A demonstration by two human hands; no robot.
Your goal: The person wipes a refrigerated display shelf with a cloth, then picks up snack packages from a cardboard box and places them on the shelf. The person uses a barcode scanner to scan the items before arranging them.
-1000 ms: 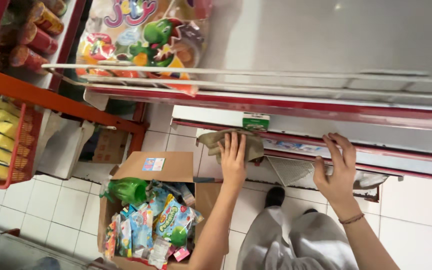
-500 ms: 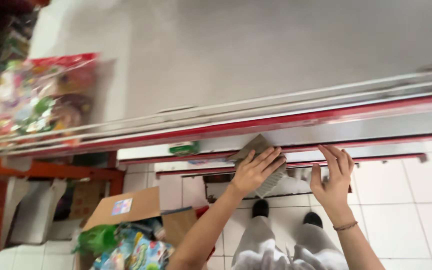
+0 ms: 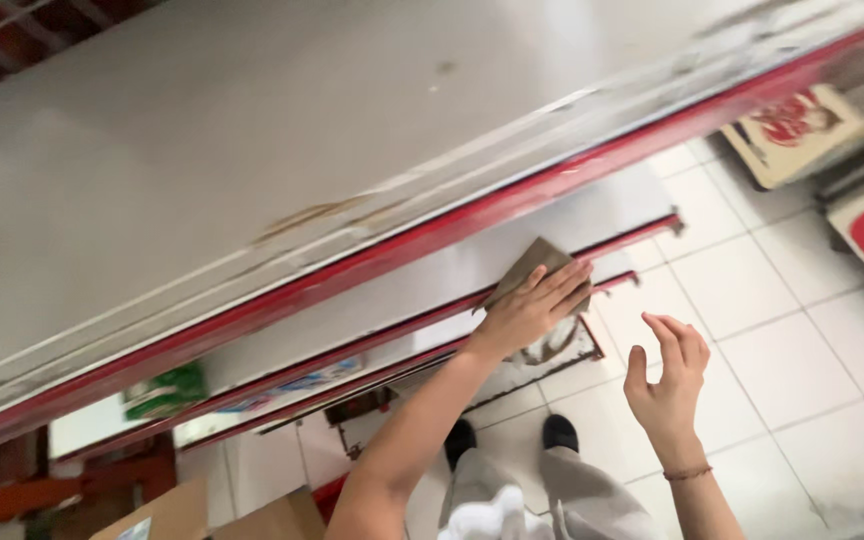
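Two hands, left hand [image 3: 530, 312] and right hand [image 3: 668, 385]; one brown cloth [image 3: 532, 267]; three red-edged shelves [image 3: 252, 180]; two black shoes [image 3: 559, 432]; one bracelet [image 3: 687, 473].

I see a matt grey metal shelf [image 3: 252, 150], smooth but scuffed, with a glossy red painted edge. Lower centre, a dull brown cloth [image 3: 530, 268] looks soft. Glossy white floor tiles [image 3: 752, 290] lie right.

Single head view, tilted, looking steeply down past grey shelves [image 3: 252, 180] onto tiled floor [image 3: 772, 330], close range.
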